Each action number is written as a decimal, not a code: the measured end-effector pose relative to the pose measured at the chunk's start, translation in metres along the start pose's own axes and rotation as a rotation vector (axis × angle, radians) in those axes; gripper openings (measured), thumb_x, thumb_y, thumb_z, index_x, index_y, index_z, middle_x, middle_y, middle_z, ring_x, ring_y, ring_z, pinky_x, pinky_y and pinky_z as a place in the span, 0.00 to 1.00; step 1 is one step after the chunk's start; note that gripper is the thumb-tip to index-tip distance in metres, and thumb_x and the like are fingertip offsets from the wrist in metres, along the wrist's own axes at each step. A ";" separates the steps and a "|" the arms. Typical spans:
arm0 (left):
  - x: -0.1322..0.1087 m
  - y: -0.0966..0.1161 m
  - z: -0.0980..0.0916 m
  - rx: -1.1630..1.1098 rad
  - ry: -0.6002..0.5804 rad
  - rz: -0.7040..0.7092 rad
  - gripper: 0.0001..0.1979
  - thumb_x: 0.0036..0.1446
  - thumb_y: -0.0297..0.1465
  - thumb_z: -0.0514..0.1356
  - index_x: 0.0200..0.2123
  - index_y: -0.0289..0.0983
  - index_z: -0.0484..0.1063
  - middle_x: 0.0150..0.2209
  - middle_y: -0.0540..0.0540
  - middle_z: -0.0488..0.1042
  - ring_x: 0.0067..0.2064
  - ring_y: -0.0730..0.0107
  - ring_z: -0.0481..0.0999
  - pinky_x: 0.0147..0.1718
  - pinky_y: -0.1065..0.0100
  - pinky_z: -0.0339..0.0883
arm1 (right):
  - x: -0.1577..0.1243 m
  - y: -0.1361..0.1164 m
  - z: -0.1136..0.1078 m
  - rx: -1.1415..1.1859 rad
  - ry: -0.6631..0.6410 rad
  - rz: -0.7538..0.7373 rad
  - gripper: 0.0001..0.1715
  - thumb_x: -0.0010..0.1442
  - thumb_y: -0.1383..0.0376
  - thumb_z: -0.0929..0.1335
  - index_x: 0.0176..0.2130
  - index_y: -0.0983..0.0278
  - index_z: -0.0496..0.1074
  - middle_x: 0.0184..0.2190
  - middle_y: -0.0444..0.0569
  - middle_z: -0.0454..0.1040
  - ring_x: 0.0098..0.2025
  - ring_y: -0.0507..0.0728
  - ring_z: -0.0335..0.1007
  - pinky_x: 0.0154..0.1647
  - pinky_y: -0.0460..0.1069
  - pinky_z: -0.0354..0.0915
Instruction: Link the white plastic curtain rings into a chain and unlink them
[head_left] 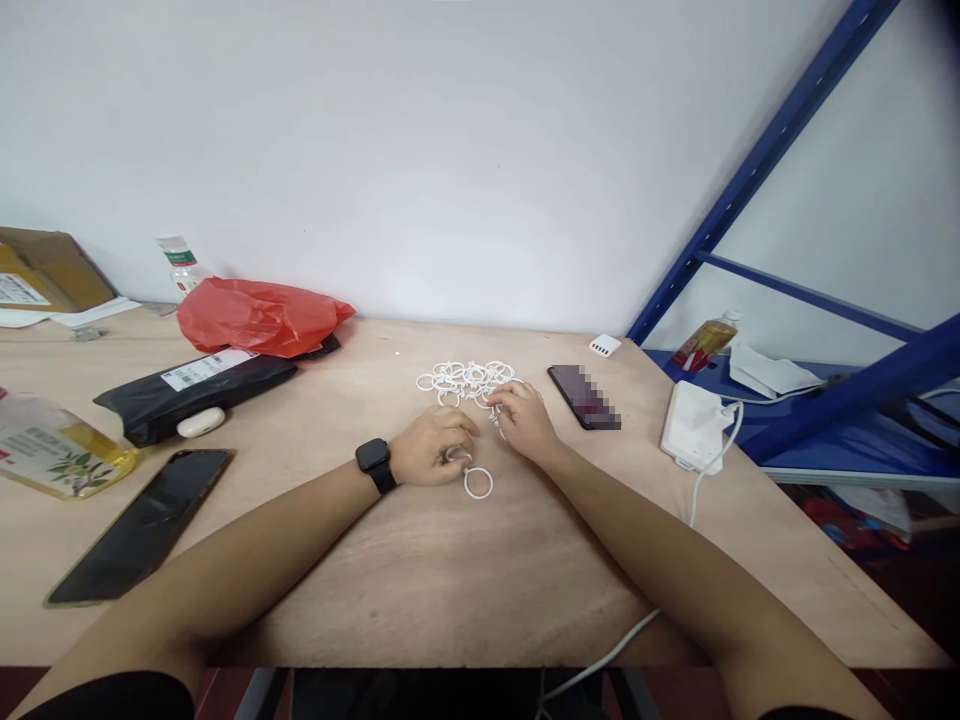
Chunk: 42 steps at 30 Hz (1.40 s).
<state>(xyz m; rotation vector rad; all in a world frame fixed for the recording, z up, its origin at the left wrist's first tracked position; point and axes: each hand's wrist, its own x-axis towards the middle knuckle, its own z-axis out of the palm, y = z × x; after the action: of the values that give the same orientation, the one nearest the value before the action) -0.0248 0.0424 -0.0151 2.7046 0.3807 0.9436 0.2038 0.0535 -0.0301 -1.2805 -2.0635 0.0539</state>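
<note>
A heap of small white plastic rings lies near the middle of the wooden table. My left hand, with a black smartwatch on the wrist, has its fingers curled around white rings; one ring hangs down onto the table beside it. My right hand is curled at the near edge of the heap, its fingertips pinching a ring there. The two hands almost touch.
A dark phone lies right of the heap, with a white power bank and cable further right. Another black phone, a black parcel, a red plastic bag and bottles sit on the left. Blue shelving stands at right.
</note>
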 end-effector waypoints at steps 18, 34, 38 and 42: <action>-0.003 0.003 0.003 -0.163 -0.112 0.033 0.12 0.58 0.40 0.61 0.35 0.37 0.73 0.30 0.44 0.77 0.33 0.68 0.76 0.36 0.67 0.68 | -0.003 -0.007 0.002 -0.221 -0.139 0.001 0.06 0.59 0.64 0.68 0.37 0.59 0.76 0.55 0.51 0.69 0.59 0.65 0.56 0.61 0.62 0.50; -0.003 -0.014 0.007 0.002 0.399 -0.293 0.09 0.61 0.34 0.61 0.42 0.37 0.76 0.36 0.44 0.79 0.33 0.71 0.76 0.35 0.68 0.72 | -0.006 -0.031 -0.002 0.126 0.055 -0.260 0.05 0.63 0.63 0.66 0.37 0.58 0.73 0.48 0.50 0.72 0.54 0.62 0.64 0.56 0.61 0.59; -0.003 -0.012 0.005 0.025 0.373 -0.169 0.08 0.62 0.33 0.61 0.41 0.37 0.77 0.38 0.43 0.79 0.39 0.69 0.77 0.40 0.67 0.72 | -0.005 -0.032 -0.002 0.151 0.116 -0.259 0.05 0.62 0.63 0.67 0.39 0.58 0.73 0.43 0.50 0.75 0.50 0.61 0.67 0.53 0.60 0.62; -0.005 -0.011 0.006 0.079 0.354 -0.092 0.07 0.61 0.34 0.61 0.40 0.38 0.77 0.37 0.44 0.79 0.39 0.70 0.77 0.40 0.67 0.72 | -0.004 -0.032 -0.003 0.152 0.157 -0.313 0.04 0.62 0.64 0.67 0.38 0.58 0.74 0.39 0.49 0.76 0.45 0.59 0.69 0.50 0.58 0.64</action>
<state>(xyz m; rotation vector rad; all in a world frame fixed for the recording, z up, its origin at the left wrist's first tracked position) -0.0262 0.0499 -0.0254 2.5572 0.6163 1.4084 0.1821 0.0327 -0.0177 -0.8338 -2.0564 -0.0297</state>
